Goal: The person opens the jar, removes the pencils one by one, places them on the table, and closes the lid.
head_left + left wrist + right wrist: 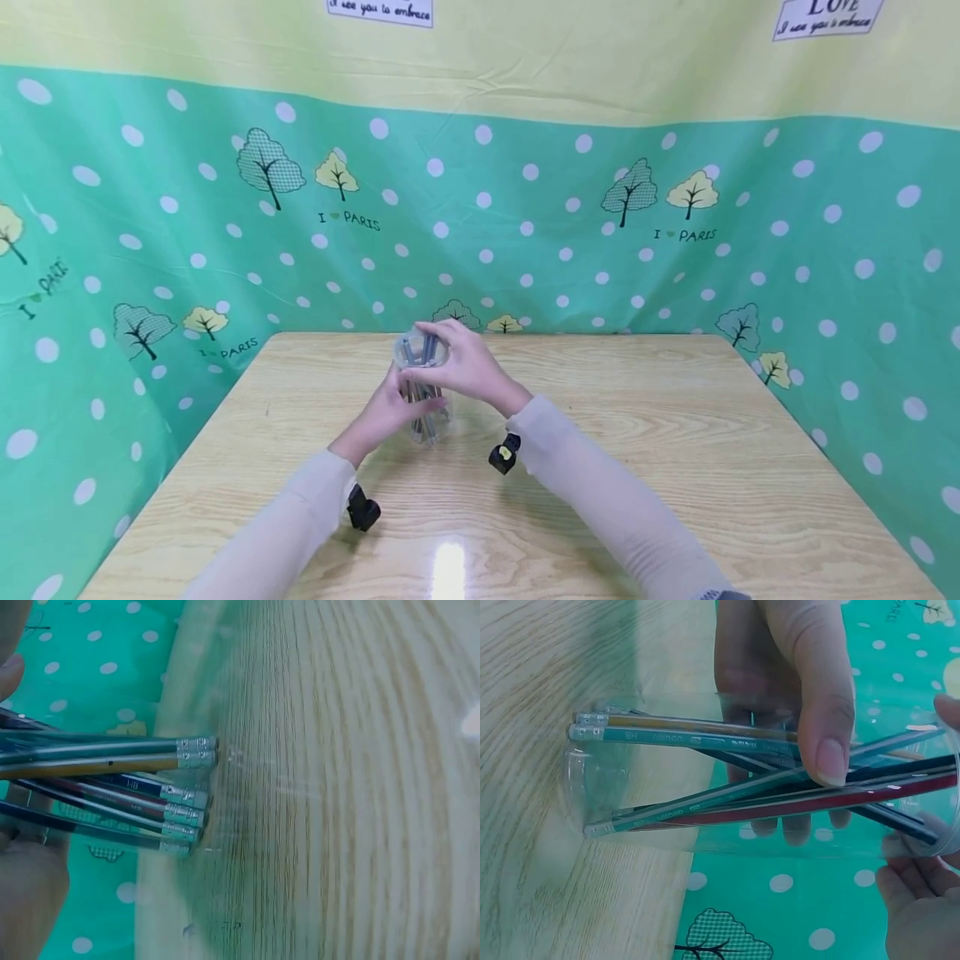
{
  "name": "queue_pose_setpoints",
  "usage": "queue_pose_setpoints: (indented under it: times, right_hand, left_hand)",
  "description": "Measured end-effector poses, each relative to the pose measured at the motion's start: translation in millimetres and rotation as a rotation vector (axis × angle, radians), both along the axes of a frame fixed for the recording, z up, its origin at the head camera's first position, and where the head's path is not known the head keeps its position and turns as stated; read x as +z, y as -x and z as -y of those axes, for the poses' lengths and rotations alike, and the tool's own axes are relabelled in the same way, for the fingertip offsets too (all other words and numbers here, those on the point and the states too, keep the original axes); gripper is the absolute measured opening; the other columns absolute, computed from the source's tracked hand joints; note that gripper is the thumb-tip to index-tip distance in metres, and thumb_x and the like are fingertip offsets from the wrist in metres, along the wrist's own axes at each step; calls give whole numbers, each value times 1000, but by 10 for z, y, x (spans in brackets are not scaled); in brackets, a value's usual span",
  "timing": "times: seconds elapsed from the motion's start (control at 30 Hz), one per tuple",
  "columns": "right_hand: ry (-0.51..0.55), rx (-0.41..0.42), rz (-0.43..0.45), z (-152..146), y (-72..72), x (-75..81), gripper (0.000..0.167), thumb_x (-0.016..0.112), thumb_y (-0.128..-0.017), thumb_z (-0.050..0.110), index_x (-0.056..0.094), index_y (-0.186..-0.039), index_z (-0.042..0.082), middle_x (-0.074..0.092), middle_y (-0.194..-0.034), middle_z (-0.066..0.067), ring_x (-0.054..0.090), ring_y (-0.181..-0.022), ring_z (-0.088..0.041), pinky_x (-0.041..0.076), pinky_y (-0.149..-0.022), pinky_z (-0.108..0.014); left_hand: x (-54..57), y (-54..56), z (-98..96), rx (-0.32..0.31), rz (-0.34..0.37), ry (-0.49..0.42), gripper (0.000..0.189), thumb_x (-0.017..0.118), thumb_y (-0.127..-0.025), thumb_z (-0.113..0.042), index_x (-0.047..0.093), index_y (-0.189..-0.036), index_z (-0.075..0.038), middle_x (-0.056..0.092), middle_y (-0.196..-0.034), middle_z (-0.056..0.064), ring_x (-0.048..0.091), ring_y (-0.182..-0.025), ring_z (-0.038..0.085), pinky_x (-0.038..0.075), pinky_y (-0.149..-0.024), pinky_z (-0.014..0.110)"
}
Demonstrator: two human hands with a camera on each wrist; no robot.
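Holding a clear plastic cylindrical container in both hands, roughly upright, between the two sets of fingers. Left hand is clamped on its wall partway down, thumb across the near side, other fingers curled round the far side. Right hand sits just above the left fingers, thumb and fingertips clamped on the container's upper end; can't tell if they touch any contents. Inside: several slim wooden pencils, incl. a teal pencil, a yellow-brown pencil and a dark red pencil, leaning and crossing behind the left thumb. Silver-coloured metal ferrules sit at the bottom, below the left fingers; opposite ends run up toward the right fingers. Pale wood-grain table lies under both hands; can't tell whether the base touches it. Green fabric backdrop with white dots hangs beyond the fingers.
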State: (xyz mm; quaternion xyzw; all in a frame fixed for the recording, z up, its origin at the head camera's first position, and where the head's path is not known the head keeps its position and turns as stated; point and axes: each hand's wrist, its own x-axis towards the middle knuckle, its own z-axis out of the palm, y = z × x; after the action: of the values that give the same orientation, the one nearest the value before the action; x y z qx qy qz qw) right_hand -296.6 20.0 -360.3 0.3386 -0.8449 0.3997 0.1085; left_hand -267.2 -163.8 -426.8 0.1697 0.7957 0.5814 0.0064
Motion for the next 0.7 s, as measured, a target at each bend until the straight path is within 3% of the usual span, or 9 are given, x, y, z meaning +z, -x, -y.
queue_pose_setpoints:
  times: [0.33,0.53,0.7]
  right_hand:
    - [40,113,121,-80,101,41,76,88,-76,40,58,-143,18,59,-128,3,54,-112,-12,51,-92,-37]
    - [34,182,199,-121,159,58,77,88,-76,39,56,-144,27,57,-131,7,52,-116,-11,49,-95,-31]
    - [9,200,230,-130,133,72,81,86,-78,40,49,-149,27,55,-132,5,52,-116,-13,49,-95,-33]
  left_hand:
    - [10,32,39,-57,9,-3,94,77,-90,-26,14,-159,-29,31,-159,5,30,-144,31,20,-117,60]
    - [42,12,29,-59,34,-22,94,78,-89,-26,15,-160,-25,36,-156,8,36,-141,31,21,-116,60]
    - [47,1,35,-74,31,-17,97,79,-89,-24,13,-160,-25,32,-159,6,32,-143,30,22,-117,58]
